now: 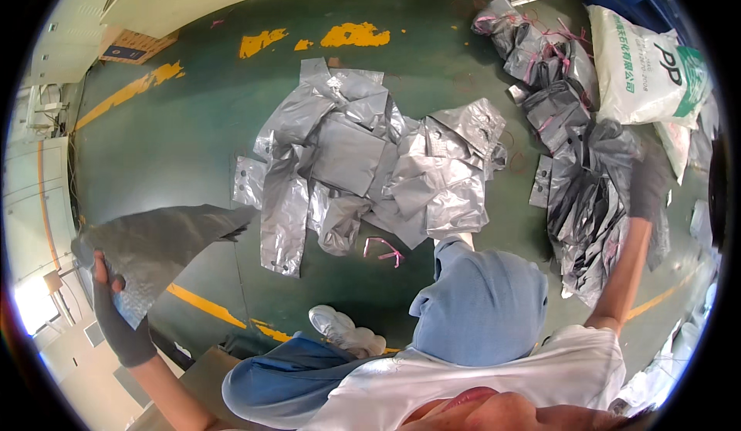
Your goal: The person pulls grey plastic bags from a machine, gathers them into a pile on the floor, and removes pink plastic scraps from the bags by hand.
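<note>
A grey, flat plastic bag (158,250) hangs out to the side from the left hand (116,319), which wears a dark glove and is closed around the bag's lower edge, thumb on top. The right hand (647,182), also dark-gloved, is stretched out onto a dark heap of grey plastic bags with pink ties (579,184); its fingers blur into the bags, so I cannot tell whether it is closed on one or only resting there. Ahead of both hands, a loose spread of silvery plastic bags (370,172) lies on the green painted floor (177,138), with a pink tie (384,250) nearer the knees. Judging by the piles, the sorting looks early: one bag is lifted, many remain lying about.
</note>
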Motion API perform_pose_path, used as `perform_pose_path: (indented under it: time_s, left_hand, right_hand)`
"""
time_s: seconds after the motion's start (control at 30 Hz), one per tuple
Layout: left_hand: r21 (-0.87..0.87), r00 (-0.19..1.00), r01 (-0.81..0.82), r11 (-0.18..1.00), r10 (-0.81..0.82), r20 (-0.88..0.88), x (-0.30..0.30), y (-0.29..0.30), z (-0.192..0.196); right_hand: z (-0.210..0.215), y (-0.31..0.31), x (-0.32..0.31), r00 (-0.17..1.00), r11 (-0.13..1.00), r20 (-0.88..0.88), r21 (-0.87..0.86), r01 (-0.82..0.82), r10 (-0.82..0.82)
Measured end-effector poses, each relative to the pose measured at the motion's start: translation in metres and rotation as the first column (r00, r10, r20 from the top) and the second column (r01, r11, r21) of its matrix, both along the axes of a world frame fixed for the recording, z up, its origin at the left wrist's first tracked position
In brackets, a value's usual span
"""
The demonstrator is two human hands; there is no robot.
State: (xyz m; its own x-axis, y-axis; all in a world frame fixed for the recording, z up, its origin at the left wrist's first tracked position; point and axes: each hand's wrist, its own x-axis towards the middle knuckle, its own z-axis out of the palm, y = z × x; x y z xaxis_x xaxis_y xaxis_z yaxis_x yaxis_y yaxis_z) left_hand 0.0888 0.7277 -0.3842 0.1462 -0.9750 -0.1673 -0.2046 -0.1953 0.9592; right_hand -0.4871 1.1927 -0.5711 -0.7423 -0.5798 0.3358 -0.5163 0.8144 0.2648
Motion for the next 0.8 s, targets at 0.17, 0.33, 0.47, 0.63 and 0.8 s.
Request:
perform_pose_path:
  time_s: [0.17,0.33,0.47,0.63,0.8]
  left_hand:
    - [0.065,0.99,0.139,0.988,-0.137,-0.038,-0.006,-0.002,-0.003]
    - [-0.029,0.954,0.23,0.973,-0.22,0.202,0.038,0.009,0.004]
    - [-0.031,0.953,0.223,0.974,-0.211,0.216,0.038,0.013,-0.002]
    - [0.103,0.99,0.134,0.986,-0.128,-0.064,0.023,0.011,-0.008]
    - [-0.001,0.973,0.217,0.976,-0.216,-0.078,0.019,0.005,-0.021]
  right_hand:
    - [-0.151,-0.152,0.116,0.575,0.908,0.707,-0.369,-0.198,0.412]
    - [-0.248,-0.181,0.107,0.069,0.486,0.949,-0.219,0.846,0.307]
    - [-0.25,-0.178,0.088,-0.094,0.317,0.752,-0.159,0.935,0.653]
    - [-0.092,-0.207,0.07,0.207,0.529,0.716,-0.65,0.545,0.667]
    - [0.057,-0.223,0.034,0.179,0.536,0.55,-0.835,0.122,0.816]
